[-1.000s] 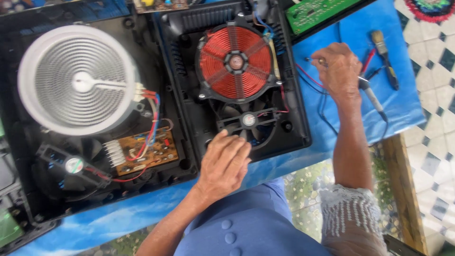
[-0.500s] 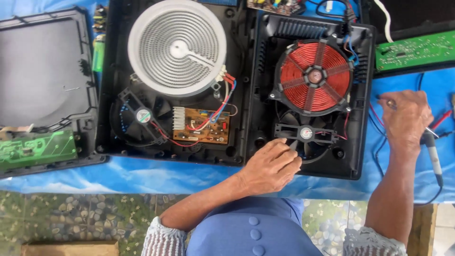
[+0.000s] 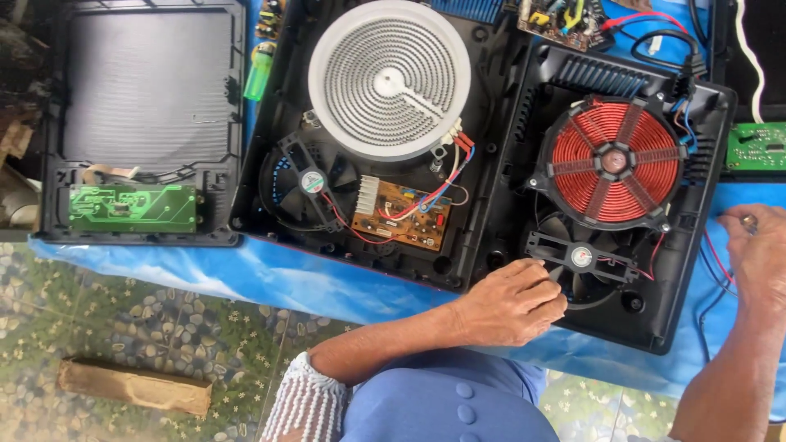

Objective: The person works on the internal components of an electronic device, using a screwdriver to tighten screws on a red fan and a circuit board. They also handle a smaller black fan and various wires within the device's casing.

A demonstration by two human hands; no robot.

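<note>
Left hand (image 3: 512,304) stays on fan (image 3: 581,260); view shifted rightward.

L hand (image 3: 509,304) rests on front edge of open black cooker housing (image 3: 655,323), fingers (image 3: 550,286) touching black fan (image 3: 583,259) below red-copper coil (image 3: 616,162). R hand (image 3: 757,250) at far rt on blue sheet (image 3: 270,274), beside red/blue wires (image 3: 714,260). White ribbed heater disc (image 3: 390,79) + brown circuit board (image 3: 403,216) in next housing.
</note>
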